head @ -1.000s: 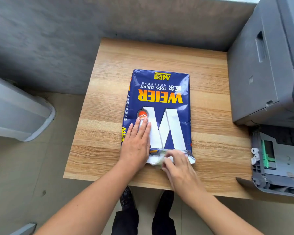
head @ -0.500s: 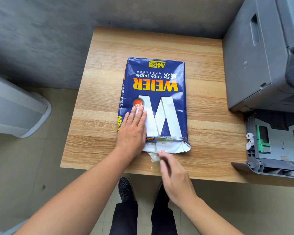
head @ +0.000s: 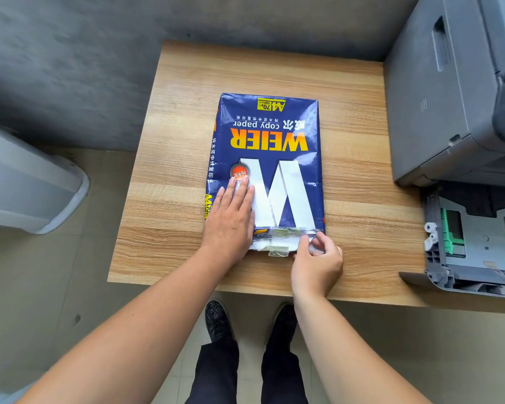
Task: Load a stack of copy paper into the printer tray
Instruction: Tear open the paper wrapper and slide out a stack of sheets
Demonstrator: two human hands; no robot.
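A blue pack of copy paper [head: 274, 135] with a big white W lies flat in the middle of the wooden table [head: 356, 158], its taped, torn end toward me. My left hand [head: 231, 220] presses flat on the pack's near left part, fingers together and extended. My right hand [head: 317, 258] pinches the white wrapper flap at the pack's near right corner. A grey printer [head: 449, 83] stands at the right, and its paper tray [head: 478, 243] is pulled out below it, with green guides showing and no paper visible inside.
A grey bin-like object [head: 27, 185] stands on the floor to the left. A grey wall runs behind the table. My feet in dark shoes [head: 216, 319] are under the table's near edge. The open tray juts out beyond the table's right front corner.
My right hand moved from the middle of the pack's near end to its right corner and now pinches the wrapper flap. The left hand stayed pressed on the pack.
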